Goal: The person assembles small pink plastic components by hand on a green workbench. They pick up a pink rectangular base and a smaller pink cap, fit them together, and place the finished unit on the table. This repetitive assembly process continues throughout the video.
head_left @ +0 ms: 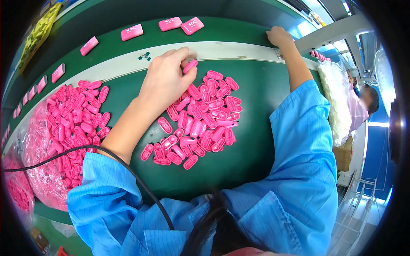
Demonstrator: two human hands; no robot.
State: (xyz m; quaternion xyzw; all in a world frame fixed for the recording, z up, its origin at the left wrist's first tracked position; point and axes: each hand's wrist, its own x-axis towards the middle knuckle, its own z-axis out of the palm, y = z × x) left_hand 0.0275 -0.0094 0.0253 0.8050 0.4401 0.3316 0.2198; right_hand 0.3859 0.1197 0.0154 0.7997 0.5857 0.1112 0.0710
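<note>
Left hand is grasping a small pink piece, pinching it between thumb and fingers, and is hovering at the far edge of the central heap of oblong pink shells, close by the white rail. The piece is pointing out from the fingertips to the right, its long axis slanting, far end up and to the right, neither along the rail nor square to it. From this hand the heap is lying toward the body and a little to the right, on the green table; its shells are facing every which way, many showing their hollow side. Left hand is clearly the nearer one to both piece and heap. Right hand is resting well apart, out past the rail on the far green strip, near the pale post; the fingers are curling downward and hiding their undersides, so cannot tell whether they are gripping anything. Across the strip, pink cases are lying in a spaced row, the nearest pair sitting beyond the left hand, between the two hands. A second heap is spilling from a clear bag left of the left forearm; a black cable is looping over that sleeve.
</note>
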